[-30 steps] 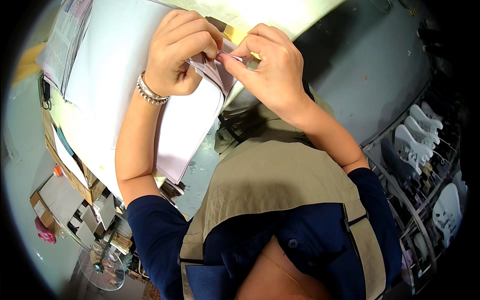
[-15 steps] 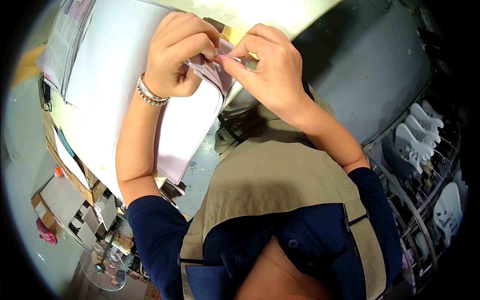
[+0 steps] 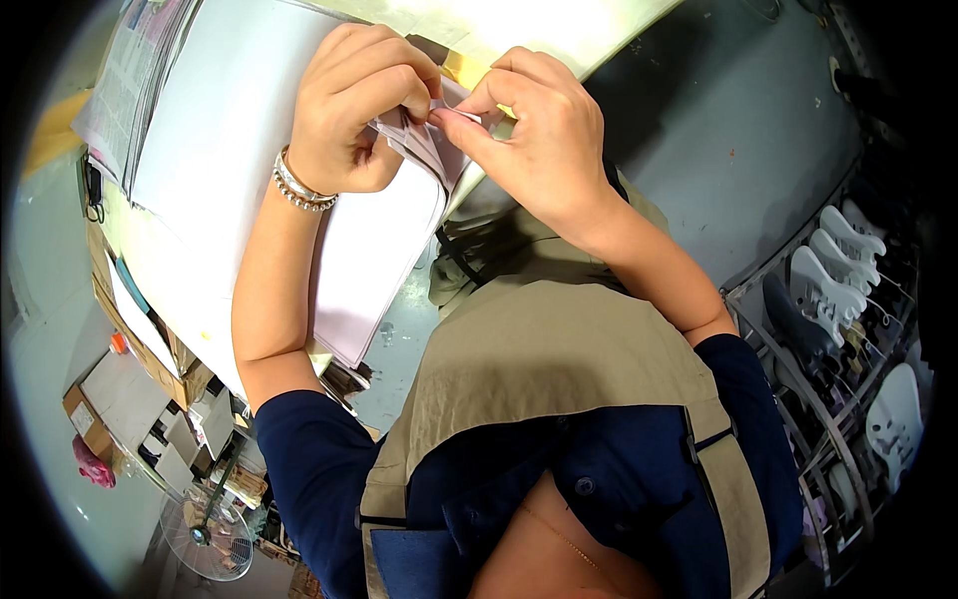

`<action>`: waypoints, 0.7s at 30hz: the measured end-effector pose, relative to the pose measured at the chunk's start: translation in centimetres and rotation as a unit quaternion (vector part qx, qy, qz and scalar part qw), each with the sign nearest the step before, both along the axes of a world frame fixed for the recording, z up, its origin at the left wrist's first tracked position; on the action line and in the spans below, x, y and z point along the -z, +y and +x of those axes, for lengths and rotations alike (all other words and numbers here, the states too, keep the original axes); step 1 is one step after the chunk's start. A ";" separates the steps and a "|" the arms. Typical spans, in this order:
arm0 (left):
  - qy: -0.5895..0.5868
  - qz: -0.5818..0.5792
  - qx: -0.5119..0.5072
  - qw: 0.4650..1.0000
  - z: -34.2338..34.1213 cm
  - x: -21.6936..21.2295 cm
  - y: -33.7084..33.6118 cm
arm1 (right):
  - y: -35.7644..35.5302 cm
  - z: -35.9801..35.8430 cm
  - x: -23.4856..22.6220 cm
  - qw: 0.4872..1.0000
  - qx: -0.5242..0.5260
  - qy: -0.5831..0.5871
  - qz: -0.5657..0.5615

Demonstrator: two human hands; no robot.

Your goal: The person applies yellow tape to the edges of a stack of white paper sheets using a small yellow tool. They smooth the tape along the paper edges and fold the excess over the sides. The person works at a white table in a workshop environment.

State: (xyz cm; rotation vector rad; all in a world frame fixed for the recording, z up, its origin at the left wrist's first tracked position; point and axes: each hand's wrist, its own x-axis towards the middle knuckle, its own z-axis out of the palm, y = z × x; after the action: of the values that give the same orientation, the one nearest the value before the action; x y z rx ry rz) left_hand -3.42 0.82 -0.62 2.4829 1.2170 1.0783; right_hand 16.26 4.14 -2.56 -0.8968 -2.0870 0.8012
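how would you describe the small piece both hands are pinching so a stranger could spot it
Start at the big white sheets on the table at the top. Over their right edge, the left hand and right hand meet. Between the fingertips sits the folded piece, small, creased and pinkish-mauve, unlike the flat pale sheets beneath.

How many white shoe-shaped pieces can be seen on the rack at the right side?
5, possibly more hidden: three close together at the upper part of the rack, one lower, and one partly visible near the bottom.
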 end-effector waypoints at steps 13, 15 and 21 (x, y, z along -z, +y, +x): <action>-0.020 0.013 0.009 1.000 0.2 -0.2 0.2 | 0.0 -0.1 0.0 1.000 0.000 -0.002 0.001; -0.021 0.011 0.009 1.000 0.2 -0.2 0.2 | 0.0 -0.1 0.1 1.000 -0.001 0.000 0.001; -0.021 0.010 0.009 1.000 0.2 -0.1 0.2 | 0.0 0.0 0.1 1.000 0.002 -0.006 0.000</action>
State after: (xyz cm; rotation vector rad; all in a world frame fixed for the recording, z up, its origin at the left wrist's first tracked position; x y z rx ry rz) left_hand -3.20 1.06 -0.51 2.4688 1.1747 1.1365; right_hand 16.21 4.12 -2.67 -0.9071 -2.0943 0.7950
